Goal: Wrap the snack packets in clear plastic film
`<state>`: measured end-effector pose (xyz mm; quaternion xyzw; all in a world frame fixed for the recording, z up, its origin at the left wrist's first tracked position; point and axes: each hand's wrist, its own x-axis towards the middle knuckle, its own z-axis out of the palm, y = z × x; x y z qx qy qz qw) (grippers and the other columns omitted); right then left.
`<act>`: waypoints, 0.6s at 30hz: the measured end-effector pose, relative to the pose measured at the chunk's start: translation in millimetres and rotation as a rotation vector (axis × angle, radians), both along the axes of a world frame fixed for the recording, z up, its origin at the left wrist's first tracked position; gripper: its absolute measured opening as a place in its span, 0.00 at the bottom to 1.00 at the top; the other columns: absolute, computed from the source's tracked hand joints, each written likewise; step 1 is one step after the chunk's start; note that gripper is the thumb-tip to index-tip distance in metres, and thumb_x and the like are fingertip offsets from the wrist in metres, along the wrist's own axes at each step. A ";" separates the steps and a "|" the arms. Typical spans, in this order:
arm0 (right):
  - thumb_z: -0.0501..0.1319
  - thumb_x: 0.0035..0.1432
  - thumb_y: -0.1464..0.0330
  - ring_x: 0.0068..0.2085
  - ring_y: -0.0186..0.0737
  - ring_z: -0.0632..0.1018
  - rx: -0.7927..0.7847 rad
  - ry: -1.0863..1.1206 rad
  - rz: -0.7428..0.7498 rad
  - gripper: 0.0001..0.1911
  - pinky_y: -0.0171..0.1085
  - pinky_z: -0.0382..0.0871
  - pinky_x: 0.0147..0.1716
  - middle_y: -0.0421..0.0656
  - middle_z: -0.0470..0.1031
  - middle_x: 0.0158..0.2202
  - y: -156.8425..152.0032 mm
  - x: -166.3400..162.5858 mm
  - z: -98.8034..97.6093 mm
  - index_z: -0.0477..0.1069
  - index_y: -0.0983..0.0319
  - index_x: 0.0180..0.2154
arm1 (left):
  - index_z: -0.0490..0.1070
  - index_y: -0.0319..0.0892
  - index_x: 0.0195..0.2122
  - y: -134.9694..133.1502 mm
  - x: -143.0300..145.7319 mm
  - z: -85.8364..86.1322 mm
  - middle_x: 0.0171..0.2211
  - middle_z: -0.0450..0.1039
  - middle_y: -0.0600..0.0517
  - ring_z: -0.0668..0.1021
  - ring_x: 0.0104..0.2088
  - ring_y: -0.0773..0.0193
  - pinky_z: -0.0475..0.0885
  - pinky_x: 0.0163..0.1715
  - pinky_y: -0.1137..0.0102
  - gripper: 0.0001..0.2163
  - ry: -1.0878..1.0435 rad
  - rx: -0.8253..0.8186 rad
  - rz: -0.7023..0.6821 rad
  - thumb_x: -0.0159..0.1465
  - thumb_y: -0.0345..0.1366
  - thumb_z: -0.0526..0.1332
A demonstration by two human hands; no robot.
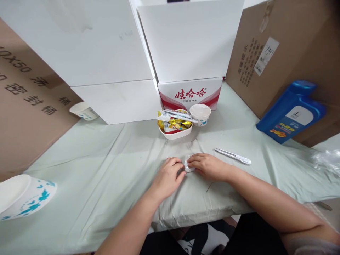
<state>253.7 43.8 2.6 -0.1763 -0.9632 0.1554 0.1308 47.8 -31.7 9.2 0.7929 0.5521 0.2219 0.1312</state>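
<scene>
A small wad of crumpled clear plastic (pixel 188 165) lies on the pale green cloth between my hands. My right hand (pixel 208 165) is closed over its right side, fingers pressing on it; the thumb is partly hidden. My left hand (pixel 170 176) rests just left of the wad, fingers bent and thumb apart from them, its fingertips near the plastic with nothing visible inside. Beyond my hands sits a white oval tub (pixel 175 135) filled with wrapped snack packets (pixel 176 124). Right of my right hand lies a white utility knife (pixel 233 156).
A paper cup (pixel 201 112) stands beside the tub, another cup (pixel 84 110) farther left, and a larger paper bowl (pixel 34 196) at the left edge. White boxes (pixel 114 101) wall the back. A blue bottle (pixel 292 109) leans by a cardboard box (pixel 276 46); plastic wrap (pixel 328 161) lies right.
</scene>
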 end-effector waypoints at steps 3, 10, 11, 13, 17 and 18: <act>0.55 0.58 0.81 0.50 0.42 0.76 -0.011 -0.011 -0.023 0.16 0.41 0.70 0.50 0.49 0.78 0.47 1.9 3.3 -1.7 0.76 0.63 0.43 | 0.73 0.41 0.39 0.5 -3.1 2.3 0.44 0.71 0.47 0.72 0.46 0.55 0.72 0.48 0.58 0.06 0.044 -0.005 0.008 0.61 0.30 0.61; 0.51 0.62 0.75 0.50 0.45 0.76 0.189 0.464 -0.549 0.17 0.47 0.68 0.53 0.48 0.78 0.46 54.3 20.8 53.1 0.75 0.58 0.44 | 0.71 0.43 0.45 -5.3 -3.4 6.1 0.46 0.70 0.48 0.71 0.48 0.53 0.71 0.49 0.56 0.10 0.153 -0.060 -0.029 0.62 0.30 0.61; 0.49 0.64 0.73 0.53 0.47 0.74 0.261 0.505 -0.632 0.17 0.49 0.66 0.55 0.49 0.77 0.48 69.3 19.9 65.4 0.75 0.58 0.46 | 0.70 0.44 0.45 -6.4 -3.2 6.1 0.47 0.70 0.47 0.71 0.49 0.53 0.71 0.49 0.55 0.10 0.162 -0.063 -0.028 0.62 0.30 0.61; 0.48 0.66 0.70 0.58 0.49 0.69 0.362 0.450 -0.723 0.18 0.50 0.60 0.59 0.51 0.72 0.54 100.9 12.5 83.6 0.73 0.61 0.50 | 0.70 0.43 0.47 -8.1 -3.0 6.4 0.49 0.69 0.47 0.70 0.51 0.52 0.70 0.50 0.54 0.12 0.174 -0.073 -0.022 0.62 0.30 0.61; 0.49 0.68 0.63 0.62 0.52 0.65 0.267 -0.124 -0.692 0.22 0.48 0.55 0.60 0.54 0.67 0.60 149.9 -12.9 81.9 0.68 0.65 0.57 | 0.69 0.42 0.48 -9.7 -3.6 7.8 0.53 0.68 0.45 0.69 0.54 0.49 0.69 0.53 0.53 0.14 0.195 -0.113 -0.023 0.60 0.28 0.63; 0.51 0.67 0.62 0.59 0.52 0.68 0.236 -0.210 -0.666 0.21 0.48 0.56 0.58 0.54 0.70 0.57 156.4 -17.5 76.3 0.69 0.65 0.55 | 0.69 0.42 0.48 -9.9 -4.1 7.9 0.54 0.68 0.45 0.69 0.55 0.49 0.69 0.53 0.53 0.14 0.203 -0.122 -0.027 0.60 0.28 0.63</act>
